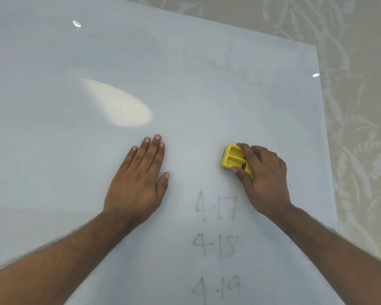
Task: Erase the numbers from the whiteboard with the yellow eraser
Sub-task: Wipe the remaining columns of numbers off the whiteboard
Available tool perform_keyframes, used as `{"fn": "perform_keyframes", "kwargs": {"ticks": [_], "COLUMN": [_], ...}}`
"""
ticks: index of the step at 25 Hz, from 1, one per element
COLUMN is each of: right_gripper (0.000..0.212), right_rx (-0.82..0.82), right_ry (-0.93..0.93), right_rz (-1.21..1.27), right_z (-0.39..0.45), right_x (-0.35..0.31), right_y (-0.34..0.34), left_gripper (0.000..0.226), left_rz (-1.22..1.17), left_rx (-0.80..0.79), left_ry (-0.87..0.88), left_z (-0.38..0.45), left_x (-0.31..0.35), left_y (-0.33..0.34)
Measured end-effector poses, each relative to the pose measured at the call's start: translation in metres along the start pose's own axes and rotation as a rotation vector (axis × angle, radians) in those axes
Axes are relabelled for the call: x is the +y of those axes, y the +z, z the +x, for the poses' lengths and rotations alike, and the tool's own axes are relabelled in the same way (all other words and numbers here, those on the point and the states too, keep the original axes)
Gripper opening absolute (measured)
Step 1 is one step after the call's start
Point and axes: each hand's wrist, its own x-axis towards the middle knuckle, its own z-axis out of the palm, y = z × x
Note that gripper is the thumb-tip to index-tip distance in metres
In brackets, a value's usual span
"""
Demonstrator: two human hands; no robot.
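Note:
A large whiteboard (141, 62) fills most of the view. Three rows of faint dark numbers (217, 245) run down its lower middle, reading roughly 4.17, 4.18 and 4.19. My right hand (264, 179) grips the yellow eraser (232, 158) against the board, just above and right of the top row. Fingers and thumb curl round the eraser's sides. My left hand (141, 177) lies flat on the board to the left of the numbers, fingers straight and together.
Beige wallpaper with a pale leaf pattern (356, 106) shows beyond the board's right edge and top. A bright oval glare (119, 104) and two small light spots sit on the board's surface.

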Motion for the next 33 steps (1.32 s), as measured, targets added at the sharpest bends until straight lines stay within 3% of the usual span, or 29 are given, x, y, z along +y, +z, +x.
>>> {"fn": "perform_keyframes", "kwargs": {"ticks": [11,18,25,33], "right_gripper": [0.054,0.052,0.055,0.055], "right_rx": [-0.104,-0.225,-0.038,-0.084], "right_ry": [-0.076,-0.254,-0.06,-0.126], "right_rz": [0.018,0.011,0.01,0.033], "right_z": [-0.084,-0.103,-0.051,-0.053], "right_x": [-0.008,-0.007,-0.025,-0.06], "right_y": [-0.005,-0.007,0.001,0.009], "left_gripper": [0.066,0.067,0.066,0.065], "left_rz": [-0.001,-0.032,-0.04,-0.057], "left_rx": [-0.076,-0.076,-0.078,-0.075], "left_ry": [-0.056,-0.056,-0.039,-0.039], "left_z": [-0.016,-0.037,-0.06,-0.069], "left_x": [0.01,0.018,0.027,0.031], "left_y": [0.003,0.001,0.001,0.001]}}
